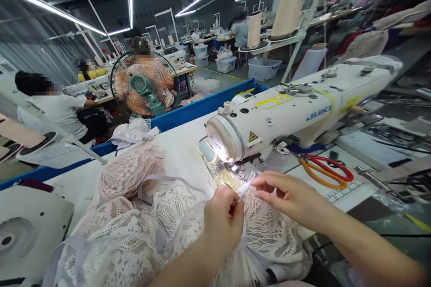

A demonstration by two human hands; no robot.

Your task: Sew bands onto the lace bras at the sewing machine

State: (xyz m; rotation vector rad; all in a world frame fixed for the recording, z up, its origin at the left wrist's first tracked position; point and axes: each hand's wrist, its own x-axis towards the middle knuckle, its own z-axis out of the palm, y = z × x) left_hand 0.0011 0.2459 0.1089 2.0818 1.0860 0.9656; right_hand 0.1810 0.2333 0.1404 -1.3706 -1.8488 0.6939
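A white strap (248, 184) of a lace bra is stretched between my two hands, just in front of the sewing machine (269, 119). My left hand (224, 213) is closed on the strap's near part, thumb against curled fingers. With thumb and fingertips, my right hand (281, 193) pinches the strap's upper end. The machine's lit needle area (232, 168) lies right behind the hands. Below them hangs a white lace bra cup (269, 224). More pale pink and white lace bras (117, 233) are heaped to the left, partly hidden by my left forearm.
Scissors (325, 172) with red and orange handles lie right of the machine head, beside a small thread spool (281, 154). A blue cloth trough (202, 103) runs along the table's far edge. Beyond it stand a large fan (144, 83) and a person in a white shirt (55, 114).
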